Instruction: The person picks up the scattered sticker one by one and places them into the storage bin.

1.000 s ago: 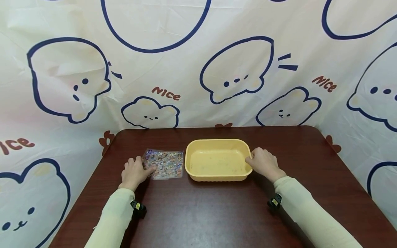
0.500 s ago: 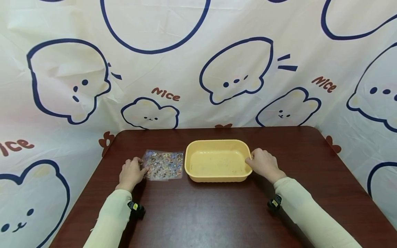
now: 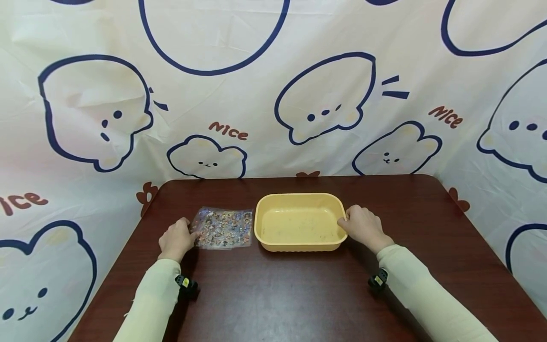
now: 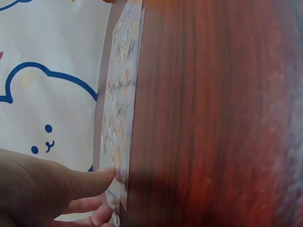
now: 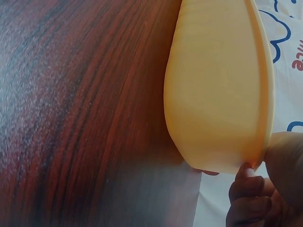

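Note:
In the head view, a thin stack of clear sticker sheets (image 3: 224, 229) dotted with small colourful figures lies left of centre. My left hand (image 3: 176, 240) pinches its left edge; the left wrist view shows the thumb (image 4: 97, 182) over the sheets (image 4: 118, 94) and curled fingertips at the edge below. Just right of the stack stands a yellow plastic basin (image 3: 299, 221), its inside bare. My right hand (image 3: 363, 227) grips the basin's right rim, thumb at the inner side. Fingertips (image 5: 246, 170) press the outside wall under the rim in the right wrist view.
Both things sit toward the far part of a dark brown wooden table (image 3: 282, 299). A cream cloth (image 3: 265, 104) with blue cartoon outlines hangs behind the table and along both sides.
My left hand has slid a little to the left, its thumb drawing back from over the sheets to their left edge. The right hand and the basin stay in place.

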`<state>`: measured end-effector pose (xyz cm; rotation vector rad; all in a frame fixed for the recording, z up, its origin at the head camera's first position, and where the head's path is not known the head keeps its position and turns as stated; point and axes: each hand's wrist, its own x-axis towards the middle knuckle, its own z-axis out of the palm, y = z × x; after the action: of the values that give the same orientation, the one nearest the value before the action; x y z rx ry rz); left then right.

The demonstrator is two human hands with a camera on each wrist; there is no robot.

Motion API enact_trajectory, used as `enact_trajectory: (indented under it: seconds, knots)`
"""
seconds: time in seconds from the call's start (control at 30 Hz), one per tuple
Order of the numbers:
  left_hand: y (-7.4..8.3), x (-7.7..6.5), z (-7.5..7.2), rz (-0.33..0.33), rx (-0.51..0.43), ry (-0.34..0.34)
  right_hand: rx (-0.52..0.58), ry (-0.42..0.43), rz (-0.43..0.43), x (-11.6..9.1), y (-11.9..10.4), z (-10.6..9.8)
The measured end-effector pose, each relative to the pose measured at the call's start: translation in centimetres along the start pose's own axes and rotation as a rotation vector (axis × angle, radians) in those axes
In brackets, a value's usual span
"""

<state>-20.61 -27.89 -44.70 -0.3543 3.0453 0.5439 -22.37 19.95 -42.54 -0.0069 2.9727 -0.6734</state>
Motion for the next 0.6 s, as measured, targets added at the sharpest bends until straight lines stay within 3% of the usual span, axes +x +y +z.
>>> enact_trajectory:
  seconds: [0.3, 0.6]
  knots:
    - [-0.12, -0.23, 0.10, -0.019, 0.028, 0.031, 0.001, -0.004, 0.000, 0.00, -0.03, 0.17]
    - [-0.05, -0.34, 0.56, 0.034, 0.031, 0.091, 0.002, 0.007, 0.001, -0.14, 0.16, 0.11]
